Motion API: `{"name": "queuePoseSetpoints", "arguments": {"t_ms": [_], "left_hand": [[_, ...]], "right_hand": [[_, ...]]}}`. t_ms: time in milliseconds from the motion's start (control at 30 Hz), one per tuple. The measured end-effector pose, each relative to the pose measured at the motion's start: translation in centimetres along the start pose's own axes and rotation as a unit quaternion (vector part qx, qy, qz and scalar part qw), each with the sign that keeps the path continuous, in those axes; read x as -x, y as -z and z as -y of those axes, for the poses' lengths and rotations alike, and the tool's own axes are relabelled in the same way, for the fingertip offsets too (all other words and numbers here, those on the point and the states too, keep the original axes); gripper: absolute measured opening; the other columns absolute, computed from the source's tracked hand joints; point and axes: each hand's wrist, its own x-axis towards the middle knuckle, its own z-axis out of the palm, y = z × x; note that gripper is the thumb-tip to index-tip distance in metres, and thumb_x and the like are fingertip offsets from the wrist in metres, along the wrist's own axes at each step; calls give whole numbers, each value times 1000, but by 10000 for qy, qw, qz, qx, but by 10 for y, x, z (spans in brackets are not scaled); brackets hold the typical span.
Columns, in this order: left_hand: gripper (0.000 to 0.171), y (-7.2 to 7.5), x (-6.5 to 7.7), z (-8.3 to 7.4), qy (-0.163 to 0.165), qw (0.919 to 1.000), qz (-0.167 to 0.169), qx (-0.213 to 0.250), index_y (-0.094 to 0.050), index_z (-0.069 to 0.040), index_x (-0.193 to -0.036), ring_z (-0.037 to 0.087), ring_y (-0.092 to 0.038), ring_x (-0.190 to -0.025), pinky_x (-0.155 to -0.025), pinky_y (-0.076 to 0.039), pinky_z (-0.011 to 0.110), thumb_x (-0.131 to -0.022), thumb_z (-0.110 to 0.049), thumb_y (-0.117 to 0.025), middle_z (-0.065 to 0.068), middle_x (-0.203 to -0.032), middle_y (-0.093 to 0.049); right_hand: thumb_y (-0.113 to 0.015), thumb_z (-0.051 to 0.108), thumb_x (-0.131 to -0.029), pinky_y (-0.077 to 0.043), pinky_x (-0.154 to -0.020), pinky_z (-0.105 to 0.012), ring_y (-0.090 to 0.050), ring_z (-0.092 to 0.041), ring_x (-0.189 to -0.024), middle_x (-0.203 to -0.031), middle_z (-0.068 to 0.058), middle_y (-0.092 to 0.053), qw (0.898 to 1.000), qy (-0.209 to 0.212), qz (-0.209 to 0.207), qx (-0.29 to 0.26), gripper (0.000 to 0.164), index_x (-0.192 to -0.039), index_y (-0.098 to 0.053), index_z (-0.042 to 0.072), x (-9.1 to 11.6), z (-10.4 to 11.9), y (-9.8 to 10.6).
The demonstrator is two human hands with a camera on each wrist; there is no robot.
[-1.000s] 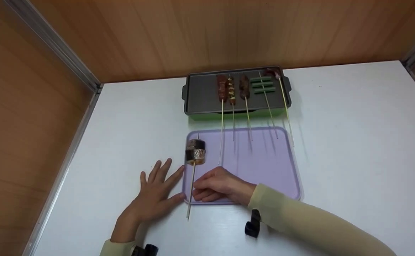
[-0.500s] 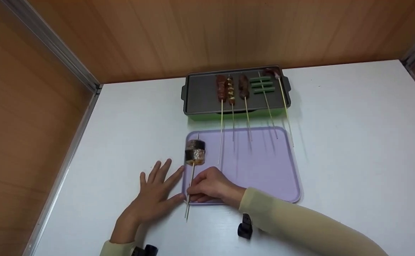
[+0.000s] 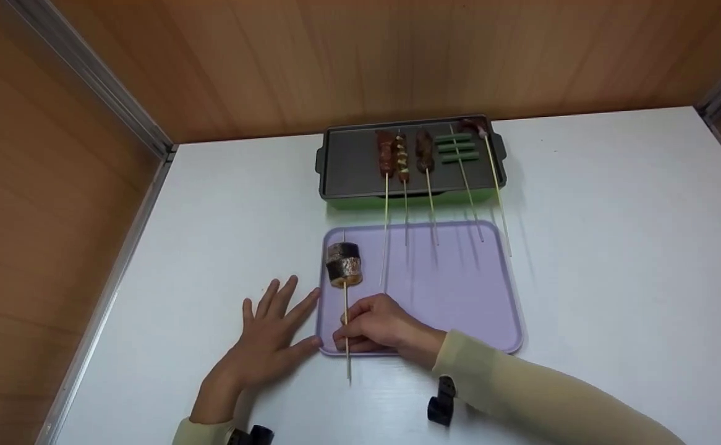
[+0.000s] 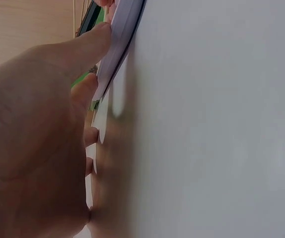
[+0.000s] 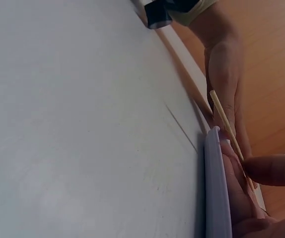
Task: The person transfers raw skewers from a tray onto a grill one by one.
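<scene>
A skewer [image 3: 344,266] carries two thick chunks with black and silvery skin, like fish, over the left side of a lilac tray [image 3: 453,296]. My right hand [image 3: 378,324] pinches its wooden stick between thumb and fingers at the tray's near edge. In the right wrist view the stick's end [image 5: 218,101] sticks out past the tray rim. My left hand [image 3: 268,343] lies spread on the table to the left, its thumb and index fingertip touching the tray's left edge. The left wrist view shows that thumb [image 4: 90,47] against the rim.
Behind the tray stands a black grill plate [image 3: 351,164] on a green base. Several skewers lie on it, including green pieces [image 3: 457,148] and a brown meat skewer [image 3: 424,151]; their sticks reach out over the tray. A wooden panel [image 3: 397,62] rises behind.
My right hand shifted slightly left to the stick, then back right while pinching it. The skewer's stick swung right and now stands straighter, and its chunks moved slightly right. My left hand stayed put.
</scene>
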Motion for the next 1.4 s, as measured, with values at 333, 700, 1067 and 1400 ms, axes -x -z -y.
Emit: {"name": "queuePoseSetpoints", "arguments": {"t_ms": [333, 700, 1067, 1400], "left_hand": [[69, 1, 0, -2, 42, 10000, -45, 36, -32, -32, -154, 42, -4, -147, -103, 2, 76, -93, -55, -57, 13, -163, -15], [69, 2, 1, -2, 133, 9999, 20, 46, -32, -33, -154, 39, -3, -148, -104, 3, 74, -93, -56, -56, 11, -163, -14], [67, 2, 0, -2, 119, 9999, 23, 27, -34, -32, -153, 40, -3, -148, -104, 3, 74, -94, -55, -56, 12, -163, -14], [70, 1, 0, -2, 271, 9996, 124, 28, -31, -37, -154, 37, 0, -149, -106, 4, 73, -92, -60, -54, 8, -164, -12]], "right_hand": [[-64, -3, -90, -58, -72, -32, -72, -21, -81, -95, -19, -72, 9983, 117, 296, -490, 25, -113, -58, -11, 26, -2, 18], [-58, -7, -91, -58, -70, -33, -72, -20, -79, -95, -23, -72, 9932, 697, 839, -398, 24, -113, -57, -16, 43, -3, 5], [-58, -7, -93, -58, -73, -37, -72, -22, -81, -94, -25, -71, 9892, 1045, 1013, -170, 22, -112, -57, -16, 47, 25, -2], [-58, -4, -96, -56, -80, -40, -72, -27, -91, -104, -24, -70, 9915, 1159, 577, 77, 25, -119, -59, -12, 33, 69, 15]]}}
